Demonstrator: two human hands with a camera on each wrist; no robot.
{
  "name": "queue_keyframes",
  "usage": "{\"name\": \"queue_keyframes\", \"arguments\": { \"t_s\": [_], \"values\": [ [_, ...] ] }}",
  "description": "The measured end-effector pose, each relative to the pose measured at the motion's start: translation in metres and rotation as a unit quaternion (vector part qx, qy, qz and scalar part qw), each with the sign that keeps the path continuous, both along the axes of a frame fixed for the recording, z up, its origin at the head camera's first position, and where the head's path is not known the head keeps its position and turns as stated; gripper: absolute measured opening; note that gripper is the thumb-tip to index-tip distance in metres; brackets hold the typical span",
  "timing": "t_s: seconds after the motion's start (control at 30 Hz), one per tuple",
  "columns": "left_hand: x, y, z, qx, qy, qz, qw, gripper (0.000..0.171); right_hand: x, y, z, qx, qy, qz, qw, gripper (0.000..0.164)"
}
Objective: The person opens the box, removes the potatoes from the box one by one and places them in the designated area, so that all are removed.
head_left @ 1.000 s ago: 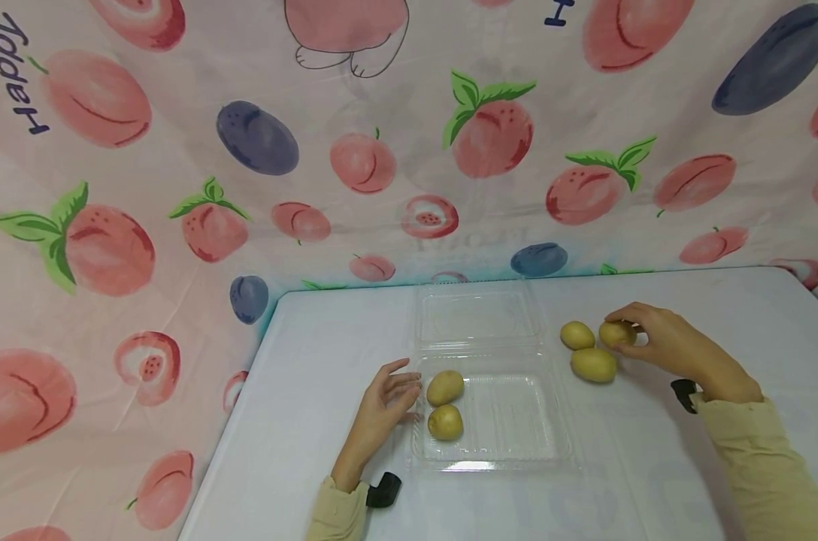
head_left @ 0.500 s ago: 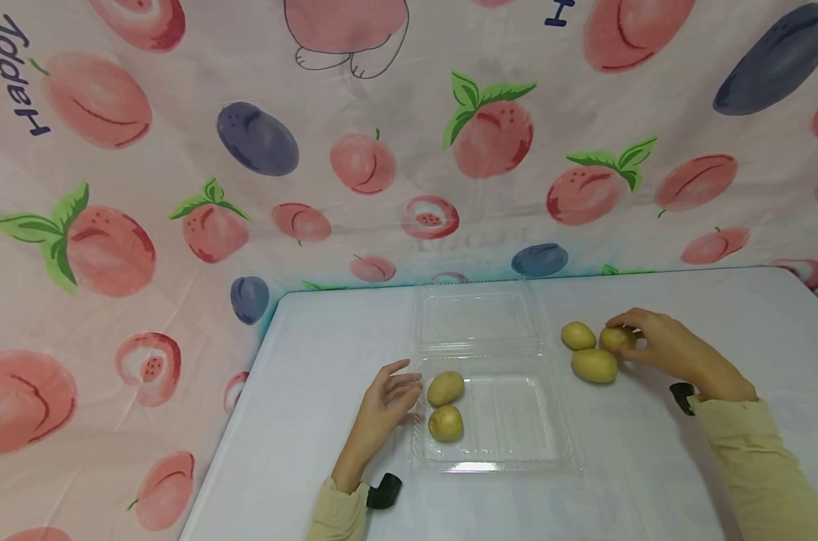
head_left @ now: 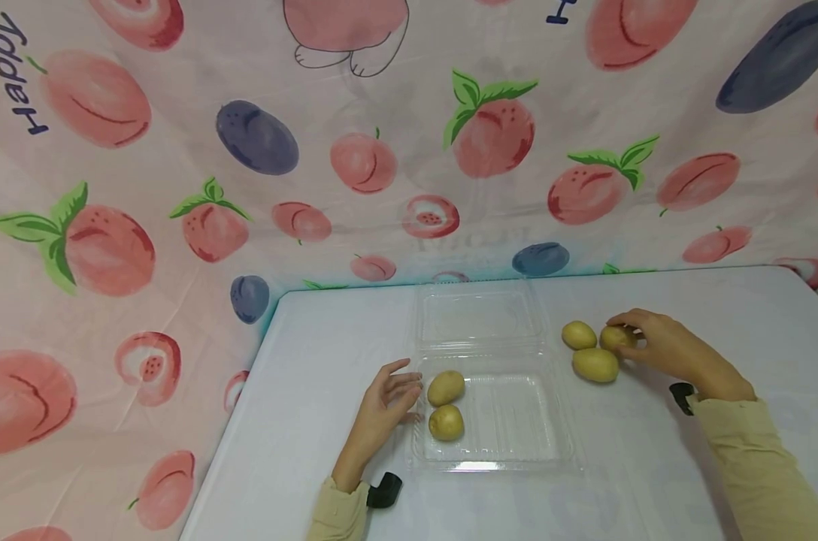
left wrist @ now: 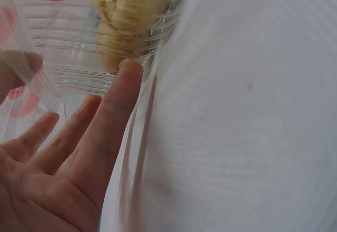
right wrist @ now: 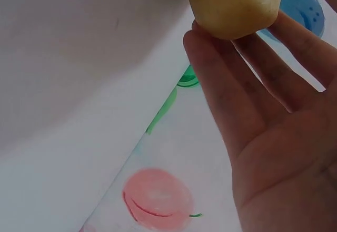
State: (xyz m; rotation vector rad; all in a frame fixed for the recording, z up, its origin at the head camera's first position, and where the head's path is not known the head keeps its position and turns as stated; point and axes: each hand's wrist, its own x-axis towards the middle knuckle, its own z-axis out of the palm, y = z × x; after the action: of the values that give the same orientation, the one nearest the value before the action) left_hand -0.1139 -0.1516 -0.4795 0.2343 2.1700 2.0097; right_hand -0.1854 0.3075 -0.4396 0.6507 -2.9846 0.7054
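At the right of the table, my right hand (head_left: 676, 352) pinches a yellow potato (head_left: 616, 338) between thumb and fingers. In the right wrist view, the fingertips lie against this potato (right wrist: 234, 5). Two more potatoes sit just left of it, a small one (head_left: 578, 335) behind and a longer one (head_left: 595, 365) in front. A clear plastic clamshell container (head_left: 510, 421) lies open in the middle, two potatoes (head_left: 446, 388) along its left side. My left hand (head_left: 375, 413) stays by that left wall, fingers loosely extended; in the left wrist view, one fingertip (left wrist: 131, 71) appears to touch the plastic.
The container's lid (head_left: 480, 315) lies folded back toward the rear of the white table (head_left: 328, 323). Behind and to the left hangs a fruit-printed cloth (head_left: 382, 98). A black wrist device (head_left: 384, 490) sits at my left cuff, another (head_left: 683, 398) at the right.
My right hand and the potato it pinches have shifted slightly toward me, closer to the longer potato. The left hand has not moved.
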Motion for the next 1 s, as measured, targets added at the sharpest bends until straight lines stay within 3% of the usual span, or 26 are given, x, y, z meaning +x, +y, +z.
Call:
{"name": "queue_keyframes", "arguments": {
  "t_s": [1.0],
  "values": [
    [0.0, 0.002, 0.001, -0.006, -0.007, 0.007, 0.9999, 0.057, 0.009, -0.029, 0.029, 0.019, 0.018, 0.002, 1.0, 0.04]
  ]
}}
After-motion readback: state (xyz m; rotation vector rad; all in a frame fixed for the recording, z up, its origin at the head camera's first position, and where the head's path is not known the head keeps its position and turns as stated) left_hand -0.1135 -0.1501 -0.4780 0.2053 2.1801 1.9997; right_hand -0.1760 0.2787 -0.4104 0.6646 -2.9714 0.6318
